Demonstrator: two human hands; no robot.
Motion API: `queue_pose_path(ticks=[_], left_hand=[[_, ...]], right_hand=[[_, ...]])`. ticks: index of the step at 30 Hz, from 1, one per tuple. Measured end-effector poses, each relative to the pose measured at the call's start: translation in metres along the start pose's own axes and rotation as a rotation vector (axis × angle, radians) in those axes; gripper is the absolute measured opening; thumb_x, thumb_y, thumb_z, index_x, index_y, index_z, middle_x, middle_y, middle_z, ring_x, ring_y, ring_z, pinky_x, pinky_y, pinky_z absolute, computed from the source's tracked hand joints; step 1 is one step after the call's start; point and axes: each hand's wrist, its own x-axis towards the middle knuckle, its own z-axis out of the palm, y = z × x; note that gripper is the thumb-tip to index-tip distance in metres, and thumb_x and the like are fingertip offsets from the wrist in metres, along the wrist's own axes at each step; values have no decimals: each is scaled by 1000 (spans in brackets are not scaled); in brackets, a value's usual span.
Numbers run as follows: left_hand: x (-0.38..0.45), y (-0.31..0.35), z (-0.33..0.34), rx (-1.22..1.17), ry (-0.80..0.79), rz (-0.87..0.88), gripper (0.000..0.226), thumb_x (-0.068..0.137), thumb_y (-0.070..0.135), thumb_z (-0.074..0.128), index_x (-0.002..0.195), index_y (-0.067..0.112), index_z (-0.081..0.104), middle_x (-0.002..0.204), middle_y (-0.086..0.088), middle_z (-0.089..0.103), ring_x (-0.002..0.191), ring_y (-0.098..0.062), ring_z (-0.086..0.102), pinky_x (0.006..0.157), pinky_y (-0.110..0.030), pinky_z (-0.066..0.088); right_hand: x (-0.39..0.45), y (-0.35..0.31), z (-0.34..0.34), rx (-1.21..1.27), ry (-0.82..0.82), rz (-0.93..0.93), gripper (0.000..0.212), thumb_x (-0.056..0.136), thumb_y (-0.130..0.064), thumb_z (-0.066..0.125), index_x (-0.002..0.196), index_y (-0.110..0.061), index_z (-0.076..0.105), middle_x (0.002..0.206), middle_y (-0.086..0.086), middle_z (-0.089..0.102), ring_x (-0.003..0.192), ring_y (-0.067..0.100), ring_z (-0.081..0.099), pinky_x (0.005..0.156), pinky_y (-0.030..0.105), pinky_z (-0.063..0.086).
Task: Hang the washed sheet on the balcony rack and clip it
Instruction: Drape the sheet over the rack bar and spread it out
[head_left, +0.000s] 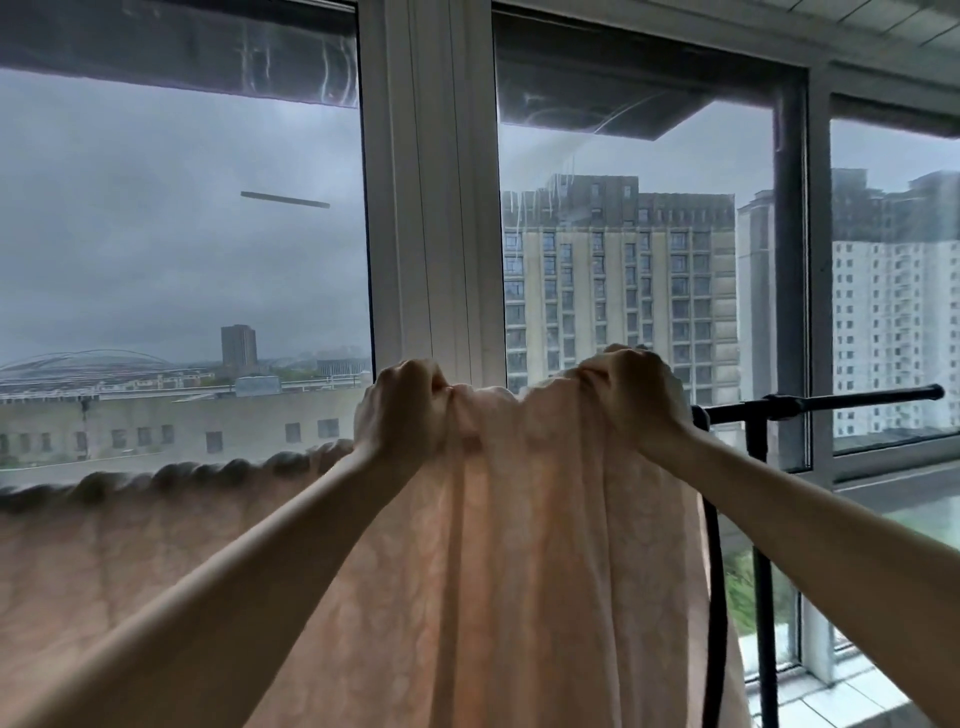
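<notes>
A pale peach sheet (519, 545) hangs in front of me, its top edge bunched and raised at the centre. My left hand (402, 410) grips the bunched edge on the left. My right hand (641, 395) grips it on the right, close to the black rack (831, 399), whose bar sticks out to the right. Further left the sheet's gathered top edge (208, 470) droops lower; the bar under it is hidden. No clips are in view.
Large balcony windows with a white frame post (431, 208) stand right behind the rack. The rack's black upright (761, 545) and a dark curved tube (714, 597) run down at the right. A window sill (893, 480) lies at the right.
</notes>
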Motion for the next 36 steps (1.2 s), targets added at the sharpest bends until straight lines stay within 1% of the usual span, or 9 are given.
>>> queue_pose_path(ticks=[2,4,7,10,16,21,26,31,36], left_hand=[[3,-6,3,11,-78,-23,9,87,22,68,84,15,72,87,-6,74,76,-22,68,72,-39,58],[-3,-8,8,19,-153,-9,6,86,19,68,87,16,73,90,-3,74,78,-17,68,73,-31,55],[-12,-6,11,25,-110,23,12,87,14,65,92,21,73,97,4,74,86,-13,67,73,-23,46],[-14,2,7,36,-79,53,16,86,10,66,93,23,72,103,6,72,86,-10,66,73,-21,43],[-28,32,10,-39,-295,183,16,92,19,55,94,19,71,81,4,71,66,-5,65,67,-29,59],[-27,35,12,-29,-354,163,18,93,25,55,100,18,70,82,4,71,68,-7,66,67,-29,58],[-24,34,12,-13,-344,103,15,91,32,61,94,23,73,84,9,72,72,-2,64,59,-12,44],[-17,28,20,12,-294,-10,14,90,35,62,87,27,73,83,15,70,77,-3,64,74,-33,56],[-14,34,29,77,-230,-64,11,89,39,60,85,34,70,88,15,71,84,-11,65,78,-35,55]], right_hand=[[5,11,3,-49,-42,81,23,95,-23,53,92,-18,75,91,4,72,89,26,64,81,42,52],[2,21,7,-31,-173,97,20,92,-19,57,89,-13,76,92,5,74,88,24,67,83,40,53],[-5,28,8,69,-297,120,17,90,-15,61,96,-11,76,101,4,74,100,19,65,92,31,48],[-7,31,7,86,-296,108,19,92,-18,59,102,-11,74,105,5,72,102,19,64,88,28,46],[-27,10,7,122,-197,-201,17,93,-21,57,99,-16,71,99,-2,68,96,12,59,82,26,45],[-34,2,6,144,-241,-325,17,95,-26,54,97,-19,70,93,-8,68,85,4,59,73,10,40],[-24,16,11,204,-223,-256,15,94,-21,56,89,-16,70,86,-4,70,79,10,63,76,32,53],[-17,49,12,200,-293,-127,20,98,-25,48,85,-19,61,82,-4,64,75,8,60,70,26,47],[-16,83,1,171,-265,-88,29,98,-27,48,69,-25,49,68,-10,54,65,4,53,58,24,37]])
